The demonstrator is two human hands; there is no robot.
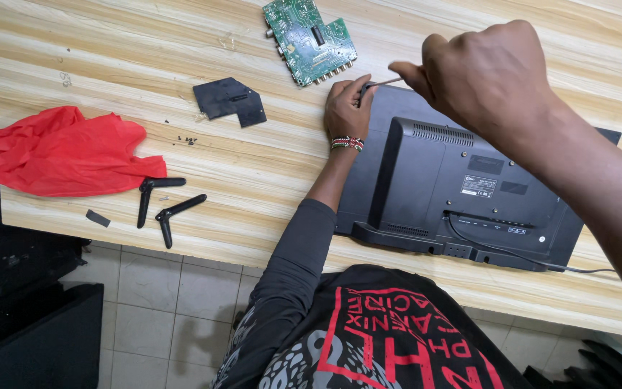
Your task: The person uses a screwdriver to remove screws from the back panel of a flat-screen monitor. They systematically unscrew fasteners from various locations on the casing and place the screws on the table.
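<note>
- The left hand (345, 109) lay at the middle of the frame, on the upper left corner of a black flat-screen set (462, 191) that rested face down on the wooden counter (268, 180); its fingers were curled narrowly around the tip end of a thin screwdriver (377, 84).
- A beaded wristband (347, 143) circled that wrist, above a dark grey sleeve.
- The right hand (487, 75), large in the upper right of the frame, was closed in a fist on the screwdriver's handle end, the shaft running from it leftward to the left hand.
- The set filled the right centre of the frame, its back panel up, a cable (512, 252) leaving its lower edge toward the right.
- A green circuit board (309, 39) lay at the top centre, near the left hand but apart from it.
- A black plastic cover piece (230, 100) sat left of the hand, with a few tiny screws (187, 139) just beside it.
- A red cloth (66, 153) was crumpled at the left edge of the counter.
- Two black stand legs (161, 205) lay in the lower left, close together, with a small dark chip (98, 217) near them.
</note>
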